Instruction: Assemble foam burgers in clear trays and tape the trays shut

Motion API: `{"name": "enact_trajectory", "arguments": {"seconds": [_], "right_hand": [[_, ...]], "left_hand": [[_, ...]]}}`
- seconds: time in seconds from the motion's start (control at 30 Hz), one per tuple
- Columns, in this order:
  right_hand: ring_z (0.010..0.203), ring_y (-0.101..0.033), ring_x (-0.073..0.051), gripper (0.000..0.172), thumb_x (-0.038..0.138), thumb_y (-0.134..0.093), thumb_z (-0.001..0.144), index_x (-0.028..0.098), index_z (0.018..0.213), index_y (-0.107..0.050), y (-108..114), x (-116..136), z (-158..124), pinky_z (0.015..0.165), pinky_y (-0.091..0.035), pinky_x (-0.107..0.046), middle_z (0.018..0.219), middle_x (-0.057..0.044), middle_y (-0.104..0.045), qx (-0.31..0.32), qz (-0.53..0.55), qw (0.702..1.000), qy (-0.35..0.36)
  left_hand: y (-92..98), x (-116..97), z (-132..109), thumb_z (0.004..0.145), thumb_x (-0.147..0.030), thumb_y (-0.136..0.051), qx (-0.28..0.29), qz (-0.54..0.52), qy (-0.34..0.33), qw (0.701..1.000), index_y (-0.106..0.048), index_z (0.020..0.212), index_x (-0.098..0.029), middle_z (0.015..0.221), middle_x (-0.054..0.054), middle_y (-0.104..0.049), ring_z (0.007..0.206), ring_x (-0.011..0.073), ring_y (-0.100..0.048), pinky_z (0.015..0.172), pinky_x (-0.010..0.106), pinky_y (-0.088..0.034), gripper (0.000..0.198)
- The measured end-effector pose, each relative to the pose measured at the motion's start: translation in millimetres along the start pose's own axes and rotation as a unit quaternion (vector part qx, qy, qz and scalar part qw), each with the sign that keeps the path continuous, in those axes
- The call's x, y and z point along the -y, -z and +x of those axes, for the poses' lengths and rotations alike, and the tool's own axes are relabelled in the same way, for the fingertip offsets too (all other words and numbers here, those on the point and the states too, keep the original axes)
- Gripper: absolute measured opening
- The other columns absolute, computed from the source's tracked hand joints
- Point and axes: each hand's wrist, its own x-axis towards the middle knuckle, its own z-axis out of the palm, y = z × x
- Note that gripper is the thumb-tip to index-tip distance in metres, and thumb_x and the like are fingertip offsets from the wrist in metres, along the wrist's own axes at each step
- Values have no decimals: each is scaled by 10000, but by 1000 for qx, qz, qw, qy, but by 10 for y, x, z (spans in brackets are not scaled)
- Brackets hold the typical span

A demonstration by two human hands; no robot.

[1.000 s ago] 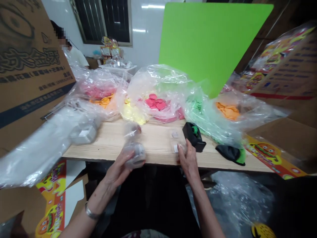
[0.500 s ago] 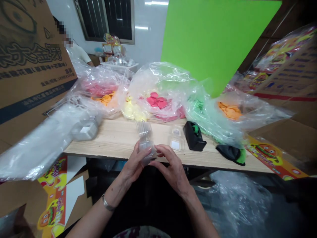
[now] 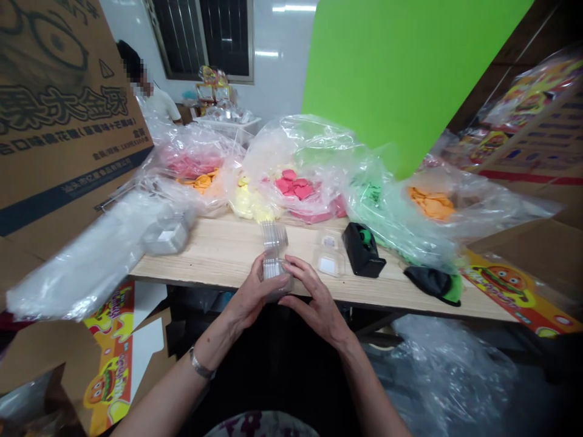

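Pale wood-grained surface (image 3: 218,250) in a white-walled room, beneath a large, plain green panel (image 3: 387,73). At its near edge, a person's left grip (image 3: 249,296) is clamped around a stack of clear plastic containers (image 3: 274,240), nested and open, the thumb laid across the front. The right grip (image 3: 316,296) is curved at the stack's right side, fingertips by the plastic, thumb and fingers apart; whether it also clamps the stack cannot be told.

Just right of the hands, one open clear container (image 3: 328,266) lies flat, a white square inside. Beside it sits a black tape dispenser (image 3: 364,258), then a black and green cloth item (image 3: 432,285). Behind, clear bags hold yellow, pink, green and orange pieces (image 3: 432,203). Farther left is a printed cardboard box (image 3: 59,158); beyond it, a person in a white top (image 3: 163,104), near a white basket (image 3: 234,127).
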Motion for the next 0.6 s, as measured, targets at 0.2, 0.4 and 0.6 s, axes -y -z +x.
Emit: {"name": "enact_trajectory", "arguments": {"seconds": [0.2, 0.4, 0.6], "right_hand": [[1343, -366, -211, 518, 297, -595, 870, 283, 1361, -430, 28, 37, -8, 1098, -340, -432, 1433, -85, -409, 21, -22, 999, 12], [1359, -348, -203, 505, 219, -402, 949, 255, 1442, -298, 65, -39, -28, 1105, -328, -448, 1472, -97, -367, -4, -59, 998, 27], [1370, -312, -248, 442, 241, -450, 933, 237, 1372, -405, 170, -30, -18, 1028, -421, -446, 1527, -128, -194, 67, -163, 982, 69]], "left_hand": [[33, -21, -6, 649, -209, -785, 8, 14, 16, 1000, -506, 1229, -203, 1047, 64, -629, 892, 165, -609, 779, 259, -464, 644], [128, -90, -39, 699, -213, -744, 31, 3, 40, 999, -476, 1265, -236, 1097, 80, -608, 905, 207, -621, 715, 313, -535, 627], [234, -239, -81, 731, -201, -714, 41, 12, 55, 998, -550, 1193, -213, 1010, 70, -635, 864, 203, -623, 703, 339, -564, 490]]}}
